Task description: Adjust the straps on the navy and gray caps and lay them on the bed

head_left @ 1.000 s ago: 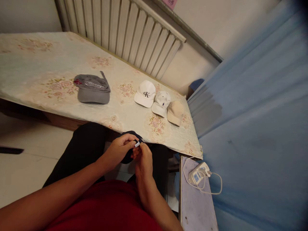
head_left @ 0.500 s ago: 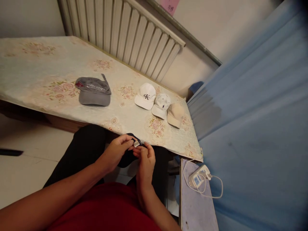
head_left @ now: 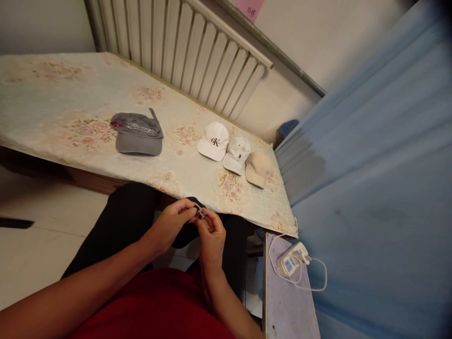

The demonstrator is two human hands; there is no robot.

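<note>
Dark cap (head_left: 185, 237) is held just below ctr. of frame, partly hidden by the 2 hands. Its dark strap (head_left: 197, 207) is pinched btwn thumb & fingers of L hand (head_left: 166, 227); a small, shiny clasp (head_left: 201, 215) is pinched by R hand (head_left: 212, 234), fingertips bent in. The hands are brought close tog., but whether they touch can't be told. On the floral cover (head_left: 183, 176), a grey cap (head_left: 139, 143) is seen L of ctr.; 3 more are lined up R of ctr.: white cap w/ black letters (head_left: 213, 143), white cap w/ small dark emblem (head_left: 236, 157), beige cap (head_left: 257, 172). At lower R, a white device w/ cable (head_left: 291, 265) is set on a small stand (head_left: 290, 310).
</note>
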